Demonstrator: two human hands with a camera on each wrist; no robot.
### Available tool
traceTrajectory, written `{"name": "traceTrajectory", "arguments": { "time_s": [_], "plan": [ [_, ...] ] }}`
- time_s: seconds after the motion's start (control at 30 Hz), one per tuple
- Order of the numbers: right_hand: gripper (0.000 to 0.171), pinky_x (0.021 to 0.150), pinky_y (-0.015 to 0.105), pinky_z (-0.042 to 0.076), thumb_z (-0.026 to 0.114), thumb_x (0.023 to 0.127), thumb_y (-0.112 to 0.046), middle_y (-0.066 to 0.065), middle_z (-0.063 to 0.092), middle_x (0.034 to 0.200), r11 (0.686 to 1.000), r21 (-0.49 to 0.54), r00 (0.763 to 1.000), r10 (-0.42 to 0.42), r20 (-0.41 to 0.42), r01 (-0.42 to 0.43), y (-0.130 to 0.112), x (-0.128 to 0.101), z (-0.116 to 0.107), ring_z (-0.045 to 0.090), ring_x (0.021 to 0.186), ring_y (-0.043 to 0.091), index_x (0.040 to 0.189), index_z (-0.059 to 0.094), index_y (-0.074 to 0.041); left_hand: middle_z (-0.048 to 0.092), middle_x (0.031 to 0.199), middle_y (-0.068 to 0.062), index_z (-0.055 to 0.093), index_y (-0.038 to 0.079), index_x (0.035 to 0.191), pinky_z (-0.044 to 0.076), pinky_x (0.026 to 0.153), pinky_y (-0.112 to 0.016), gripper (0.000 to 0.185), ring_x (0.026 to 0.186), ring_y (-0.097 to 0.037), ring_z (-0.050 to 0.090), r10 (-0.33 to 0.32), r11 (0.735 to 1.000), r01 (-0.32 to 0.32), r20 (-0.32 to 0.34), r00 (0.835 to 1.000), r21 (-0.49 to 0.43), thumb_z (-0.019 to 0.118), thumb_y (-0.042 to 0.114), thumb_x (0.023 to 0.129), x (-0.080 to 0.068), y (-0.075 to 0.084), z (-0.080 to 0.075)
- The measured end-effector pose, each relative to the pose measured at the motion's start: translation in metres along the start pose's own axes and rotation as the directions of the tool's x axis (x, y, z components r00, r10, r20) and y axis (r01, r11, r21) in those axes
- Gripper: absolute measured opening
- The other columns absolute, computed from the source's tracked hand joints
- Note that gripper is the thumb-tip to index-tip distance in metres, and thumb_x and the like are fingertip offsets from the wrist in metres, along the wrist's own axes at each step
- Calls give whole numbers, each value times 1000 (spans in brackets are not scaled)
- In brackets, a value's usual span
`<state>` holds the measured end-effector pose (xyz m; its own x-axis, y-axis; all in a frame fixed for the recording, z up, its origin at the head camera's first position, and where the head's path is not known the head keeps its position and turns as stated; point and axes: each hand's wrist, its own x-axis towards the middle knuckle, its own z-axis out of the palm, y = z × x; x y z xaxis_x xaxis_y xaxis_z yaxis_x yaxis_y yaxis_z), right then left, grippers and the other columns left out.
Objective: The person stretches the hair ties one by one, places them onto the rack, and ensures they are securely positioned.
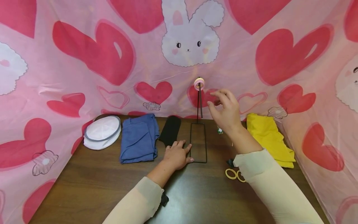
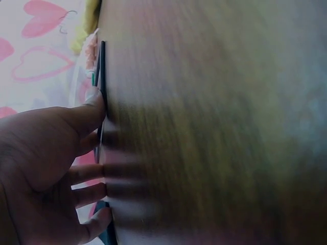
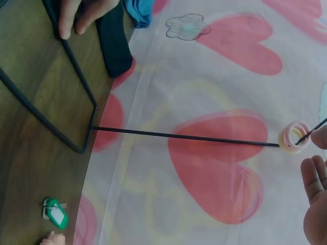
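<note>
A black wire stand (image 1: 206,143) has a flat rectangular base on the table and a thin upright post at the back. On its top arm hang a pink ring and a yellow ring (image 1: 199,84), side by side. My left hand (image 1: 176,156) rests with spread fingers on the table, its thumb and a finger pressing the base's left side. Raised in the air right of the post, my right hand (image 1: 226,112) has loosely bent fingers and holds nothing. In the right wrist view its fingertips (image 3: 312,178) are close to the arm's end, near the rings (image 3: 294,137).
Left of the stand lie a black sock-like piece (image 1: 170,129), folded blue cloth (image 1: 139,138) and a white round item with grey rim (image 1: 102,129). To the right are yellow-handled scissors (image 1: 231,174), yellow cloth (image 1: 265,137) and a green tag (image 3: 57,214). A heart-patterned curtain (image 1: 151,62) hangs behind.
</note>
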<state>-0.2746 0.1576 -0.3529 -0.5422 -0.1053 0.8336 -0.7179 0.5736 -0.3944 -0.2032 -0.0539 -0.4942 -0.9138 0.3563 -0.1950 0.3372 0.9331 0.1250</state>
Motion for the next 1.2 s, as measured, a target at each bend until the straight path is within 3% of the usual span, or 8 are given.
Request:
{"name": "traceTrajectory", "arguments": {
  "time_s": [0.47, 0.73, 1.0, 1.2],
  "plan": [
    [28, 78, 24, 57, 84, 81, -3, 13, 69, 106, 998, -50, 997, -26, 75, 30, -1, -44, -32, 69, 79, 21, 109, 78, -3, 34, 166, -4, 40, 34, 161, 39, 106, -55, 72, 148, -29, 34, 2, 1000, -2, -5, 1000, 2, 55, 66, 98, -1, -3, 3],
    [30, 87, 15, 44, 84, 78, -3, 11, 70, 107, 999, -42, 992, -20, 125, 25, 9, -74, -54, 66, 85, 26, 108, 78, -4, 34, 166, -4, 39, 34, 161, 38, 106, -55, 72, 148, -30, 34, 8, 1000, -8, -11, 1000, 3, 55, 66, 99, -1, -2, 2],
    [33, 84, 12, 46, 85, 74, -1, 7, 72, 104, 997, -21, 982, -68, 178, 72, 22, -101, -71, 67, 79, 20, 106, 79, -4, 34, 166, -5, 41, 33, 161, 38, 106, -56, 71, 148, -30, 34, 4, 1000, -4, -11, 1000, 1, 55, 64, 99, -1, 0, 0],
    [34, 89, 9, 44, 88, 71, 0, 9, 71, 100, 998, -42, 974, -44, 224, 55, 27, -118, -85, 67, 80, 19, 103, 76, -2, 34, 166, -5, 41, 33, 161, 38, 107, -56, 71, 148, -30, 34, 7, 1000, -7, -15, 1000, 4, 55, 64, 99, -1, 0, 0]
  ]
}}
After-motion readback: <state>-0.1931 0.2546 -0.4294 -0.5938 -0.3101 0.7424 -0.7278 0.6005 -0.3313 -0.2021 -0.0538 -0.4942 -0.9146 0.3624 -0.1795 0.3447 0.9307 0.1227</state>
